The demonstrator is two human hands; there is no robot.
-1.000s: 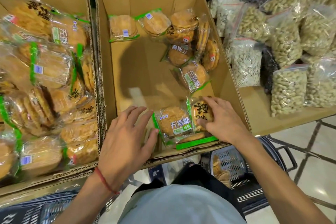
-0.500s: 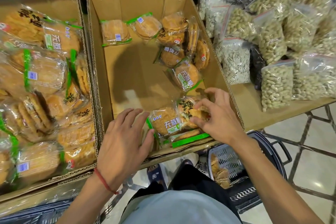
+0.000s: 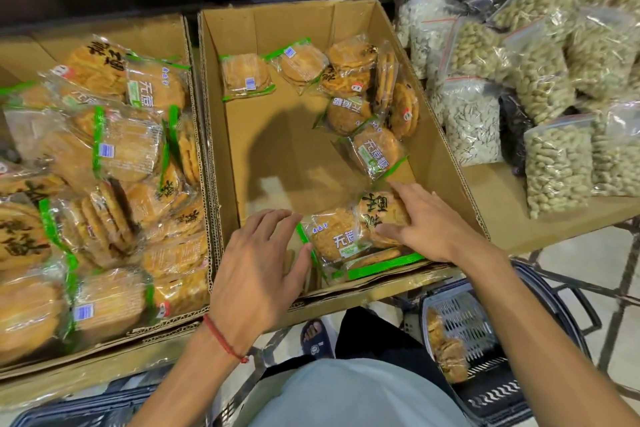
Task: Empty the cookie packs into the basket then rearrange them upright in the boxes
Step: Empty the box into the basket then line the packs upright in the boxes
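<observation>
Now | lower centre, middle box (image 3: 438, 146) | right hand (image 3: 427, 227) grips black-lettered cookie pack (image 3: 375, 210) between thumb and fingers | left hand (image 3: 256, 270) spread loose, thumb touching neighbouring green-edged pack (image 3: 337, 239)

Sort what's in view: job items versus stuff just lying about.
Job: cookie packs, middle box, left box, basket, left hand, right hand.
Lying about: peanut bags, seed bags.
</observation>
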